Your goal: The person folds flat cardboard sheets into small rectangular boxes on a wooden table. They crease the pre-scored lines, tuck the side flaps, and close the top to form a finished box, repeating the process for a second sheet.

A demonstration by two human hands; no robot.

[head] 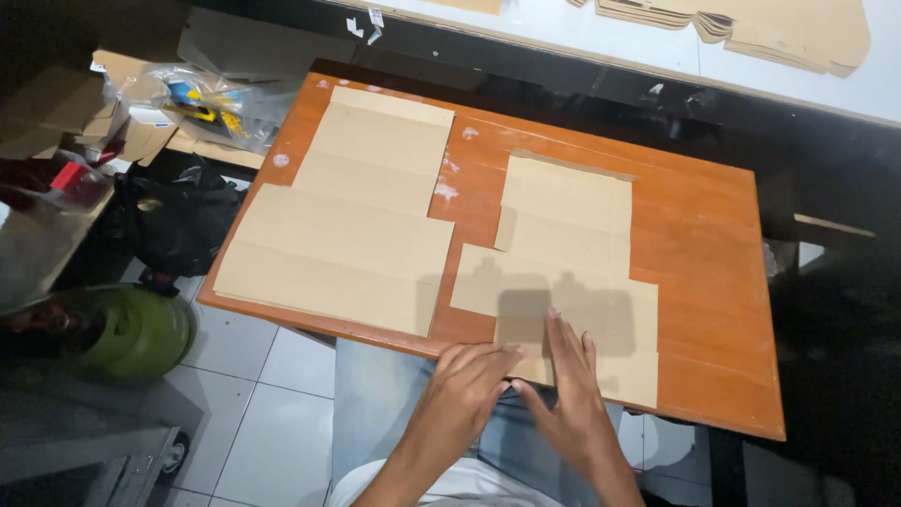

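Two flat brown cardboard cutouts lie on an orange wooden table (713, 282). The left cutout (347, 225) lies apart from my hands. The right cutout (563, 263) reaches the table's near edge. My right hand (568, 394) lies flat on the near part of the right cutout, fingers stretched out together. My left hand (465, 390) is at the table's near edge beside it, fingertips touching the cutout's near left corner. Neither hand grips anything.
A white bench (657, 47) at the back carries stacked cardboard pieces (779, 28). Left of the table are a clear plastic bag (202, 103), a black bag (174, 221), a green round container (141, 329) and a tiled floor (263, 413).
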